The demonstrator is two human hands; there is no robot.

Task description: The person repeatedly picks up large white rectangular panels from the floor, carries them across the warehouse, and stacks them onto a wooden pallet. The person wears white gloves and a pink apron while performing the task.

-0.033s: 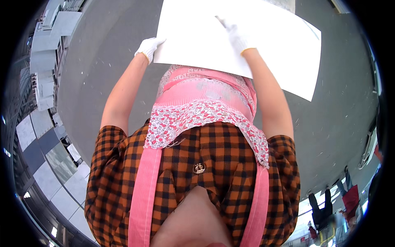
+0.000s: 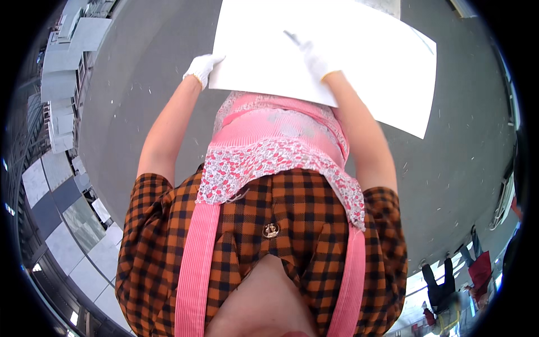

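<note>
A large, bright white sheet or panel (image 2: 264, 62) spreads out in front of me, its near edge by my apron. My left hand (image 2: 202, 68), in a white knit glove, grips the sheet's left edge near the close corner, thumb on top. Over the middle of the sheet is my right hand (image 2: 317, 60), gloved too and smeared by motion. A small dark grey object (image 2: 291, 37), perhaps a slim tool, sticks out ahead of its fingers. The glare hides whether it touches the surface, and its kind is not clear.
Under the sheet stretches a grey floor (image 2: 146, 101) with small white flecks. At far left are stacked pale slabs (image 2: 59, 84) and grey and white tiles (image 2: 84, 224). Other people (image 2: 441, 283) stand at the lower right. A pink apron (image 2: 281, 121) hangs over my front.
My right hand has moved slightly left and toward me across the sheet, with the dark object in it. My left hand has barely moved.
</note>
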